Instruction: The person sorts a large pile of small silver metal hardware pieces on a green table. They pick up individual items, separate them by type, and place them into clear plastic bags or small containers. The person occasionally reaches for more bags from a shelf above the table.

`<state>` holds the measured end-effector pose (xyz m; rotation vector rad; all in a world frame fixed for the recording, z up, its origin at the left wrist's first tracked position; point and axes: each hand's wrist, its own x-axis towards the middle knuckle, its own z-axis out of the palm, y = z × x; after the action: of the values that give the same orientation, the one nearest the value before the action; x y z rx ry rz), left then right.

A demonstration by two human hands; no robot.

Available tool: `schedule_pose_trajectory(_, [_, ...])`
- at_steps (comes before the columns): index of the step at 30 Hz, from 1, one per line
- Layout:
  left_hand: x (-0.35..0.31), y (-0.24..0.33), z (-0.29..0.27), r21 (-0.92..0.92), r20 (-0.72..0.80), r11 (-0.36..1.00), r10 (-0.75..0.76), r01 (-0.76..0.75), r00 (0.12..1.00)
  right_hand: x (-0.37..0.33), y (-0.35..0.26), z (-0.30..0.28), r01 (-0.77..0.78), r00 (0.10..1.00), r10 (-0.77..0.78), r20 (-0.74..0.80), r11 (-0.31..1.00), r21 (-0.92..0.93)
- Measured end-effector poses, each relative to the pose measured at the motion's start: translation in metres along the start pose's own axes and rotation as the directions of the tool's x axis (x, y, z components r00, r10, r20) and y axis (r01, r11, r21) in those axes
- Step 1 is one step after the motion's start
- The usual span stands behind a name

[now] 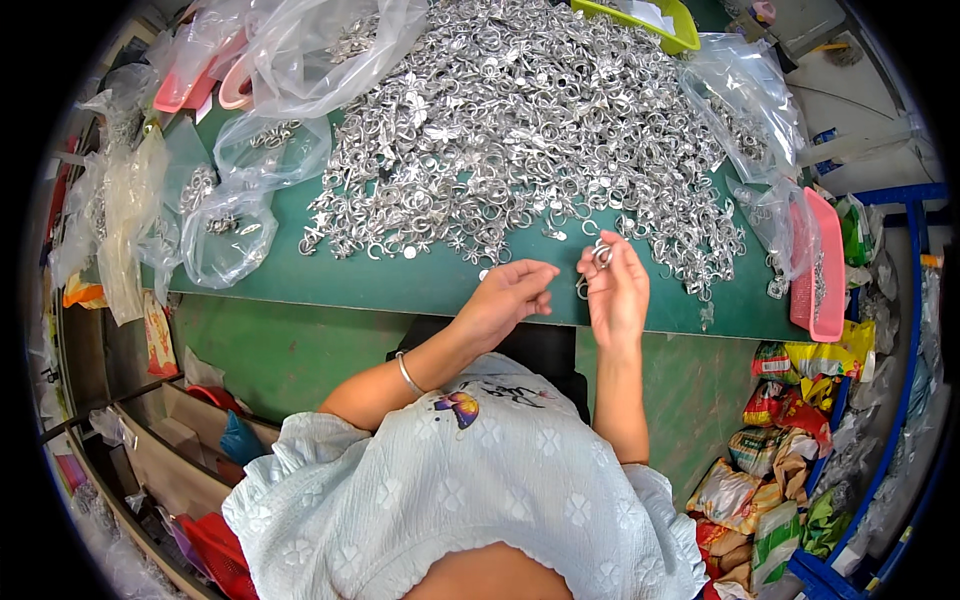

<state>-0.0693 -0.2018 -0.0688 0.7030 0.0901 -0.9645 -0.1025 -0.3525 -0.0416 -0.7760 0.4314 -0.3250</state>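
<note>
Our right hand (614, 290) pinches a silver metal ring (601, 254) just below the big pile of silver rings (520, 130) on the green surface (400, 280). Our left hand (508, 296), beside it, is loosely curled, holding nothing visible. Risk, as we judge it: the fingertip pinch slips and the ring drops off the surface edge, near the pile.

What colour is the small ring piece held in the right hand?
Silver metal, like the pile behind it. The ring piece in the right hand shows in the head view.
</note>
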Motion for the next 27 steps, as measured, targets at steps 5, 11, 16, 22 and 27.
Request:
schedule_pose_trajectory(5, [-0.004,0.008,-0.006,-0.054,-0.034,0.998,-0.039,0.037,0.999,0.037,0.000,-0.009,0.186,0.982,-0.134,0.130,0.742,-0.644])
schedule_pose_trajectory(11, [-0.005,0.012,0.005,-0.062,-0.070,0.994,-0.090,0.085,0.993,0.053,0.021,-0.001,0.494,0.819,-0.318,0.479,-0.037,-0.869])
schedule_pose_trajectory(16, [-0.007,0.011,-0.003,-0.086,-0.045,0.995,-0.058,0.054,0.997,0.040,-0.009,-0.011,-0.196,0.958,0.242,0.155,0.945,-0.262])
schedule_pose_trajectory(22, [-0.003,0.009,-0.002,-0.175,0.007,0.979,-0.101,0.100,0.995,0.023,-0.011,-0.015,-0.545,0.801,0.492,0.340,0.835,0.075])
schedule_pose_trajectory(27, [-0.002,0.005,-0.004,-0.187,-0.009,0.979,-0.089,0.085,0.996,0.017,-0.011,-0.011,-0.551,0.808,0.491,0.326,0.826,0.121])
